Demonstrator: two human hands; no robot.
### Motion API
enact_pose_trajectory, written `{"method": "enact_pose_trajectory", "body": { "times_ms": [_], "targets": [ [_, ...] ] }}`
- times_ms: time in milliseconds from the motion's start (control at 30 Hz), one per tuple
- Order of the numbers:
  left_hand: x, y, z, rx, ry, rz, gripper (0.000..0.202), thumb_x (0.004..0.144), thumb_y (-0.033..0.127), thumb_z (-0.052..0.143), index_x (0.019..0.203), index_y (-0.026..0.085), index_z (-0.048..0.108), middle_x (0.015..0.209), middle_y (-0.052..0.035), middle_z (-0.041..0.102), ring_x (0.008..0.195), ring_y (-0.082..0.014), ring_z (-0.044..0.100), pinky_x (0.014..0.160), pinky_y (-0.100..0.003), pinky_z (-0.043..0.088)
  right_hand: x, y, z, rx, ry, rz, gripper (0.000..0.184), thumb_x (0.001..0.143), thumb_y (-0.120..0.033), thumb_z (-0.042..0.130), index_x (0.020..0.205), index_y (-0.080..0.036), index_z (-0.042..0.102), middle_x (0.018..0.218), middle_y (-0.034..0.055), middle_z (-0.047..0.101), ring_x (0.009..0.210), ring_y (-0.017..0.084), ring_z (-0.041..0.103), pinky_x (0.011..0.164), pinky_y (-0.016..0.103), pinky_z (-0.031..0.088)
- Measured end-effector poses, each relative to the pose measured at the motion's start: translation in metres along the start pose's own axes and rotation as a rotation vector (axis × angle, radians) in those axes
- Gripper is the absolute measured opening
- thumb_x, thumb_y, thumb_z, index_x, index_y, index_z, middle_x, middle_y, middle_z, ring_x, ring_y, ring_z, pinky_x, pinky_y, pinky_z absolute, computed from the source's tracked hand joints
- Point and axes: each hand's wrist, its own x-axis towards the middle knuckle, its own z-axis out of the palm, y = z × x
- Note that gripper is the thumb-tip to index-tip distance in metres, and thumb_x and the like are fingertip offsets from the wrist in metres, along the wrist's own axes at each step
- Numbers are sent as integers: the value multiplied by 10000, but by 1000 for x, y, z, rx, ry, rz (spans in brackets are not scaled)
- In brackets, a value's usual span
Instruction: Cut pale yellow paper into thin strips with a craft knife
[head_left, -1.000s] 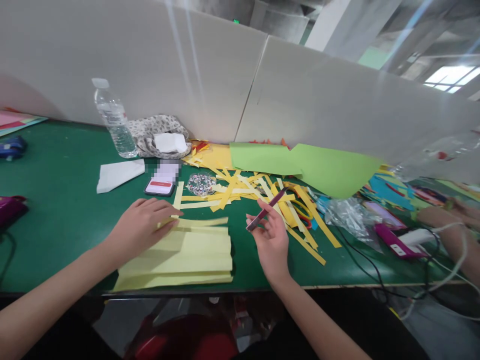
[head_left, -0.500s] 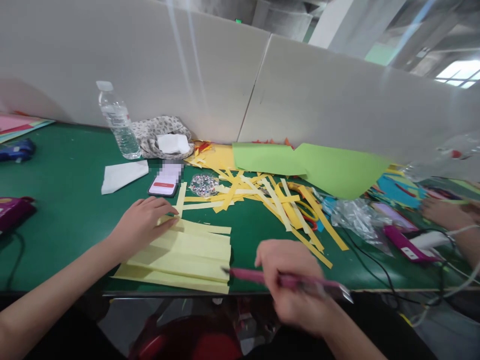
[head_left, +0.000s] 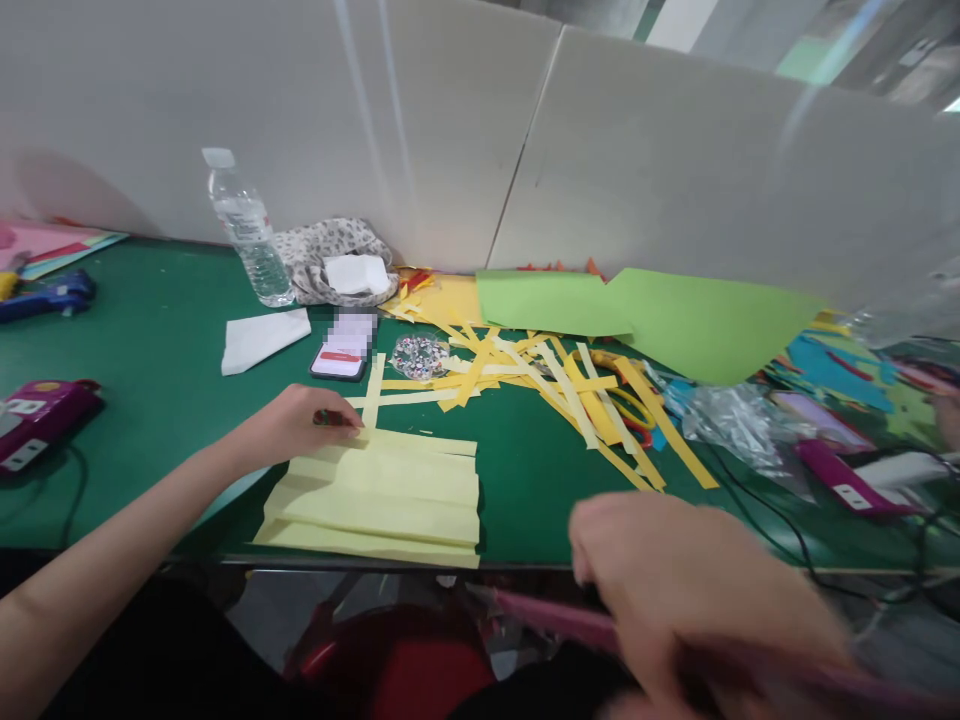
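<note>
A pale yellow sheet (head_left: 390, 490) with crosswise folds lies at the table's front edge. At its upper left corner, my left hand (head_left: 304, 425) has its fingers curled and pinched on the paper. My right hand (head_left: 697, 570), blurred, is wrapped around a slim pink tool (head_left: 555, 615) in front of the table edge, apart from the sheet. Motion smears the tool, so its exact kind cannot be made out. Just beyond the sheet lie loose yellow paper strips (head_left: 420, 397) and a round clear dish of small multicoloured bits (head_left: 420, 357).
A phone (head_left: 343, 345), white tissue (head_left: 262, 340) and water bottle (head_left: 251, 235) stand or lie behind my left hand. Green paper (head_left: 697, 320) leans by the partition. Yellow-handled scissors (head_left: 634, 408), crumpled plastic (head_left: 742, 425) and a purple power strip (head_left: 847, 480) with cables lie right.
My right hand has swung right and toward me with the pink tool, away from the sheet. My left fingers have curled in more at the sheet's corner. The view has shifted slightly.
</note>
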Motion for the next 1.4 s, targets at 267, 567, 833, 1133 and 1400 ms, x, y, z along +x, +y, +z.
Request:
{"method": "enact_pose_trajectory", "body": {
  "times_ms": [267,567,833,1133,1400],
  "targets": [
    [2,21,28,-85,30,-10,273,806,452,600,840,211,724,805,-22,729,663,-146,614,584,-223,481,59,62,33,363,-102,291,268,822,-408,615,958,-193,699,726,15,660,539,118,550,530,258,468],
    [-1,15,30,34,-81,154,298,874,464,532,904,211,688,886,-45,686,801,-179,619,673,-254,466,60,75,30,353,146,261,308,818,-441,625,691,-184,738,541,-7,557,472,102,469,476,255,400],
    [5,12,47,-56,71,180,268,837,444,602,940,207,675,910,-41,654,819,-167,600,692,-241,452,69,84,48,383,63,229,319,785,-439,675,588,-194,619,509,-18,535,606,151,607,520,246,424],
    [6,10,48,-103,20,145,241,848,416,590,859,203,702,827,-27,664,761,-153,599,662,-240,431,70,91,63,516,87,360,339,660,-441,786,731,-198,559,573,-1,669,543,149,648,537,259,545],
    [6,8,49,-140,-6,151,253,860,411,576,920,212,721,857,-35,659,763,-150,608,641,-237,439,66,94,44,216,73,312,277,616,-426,804,676,-187,677,666,45,712,622,185,664,590,294,530]
  ]
}}
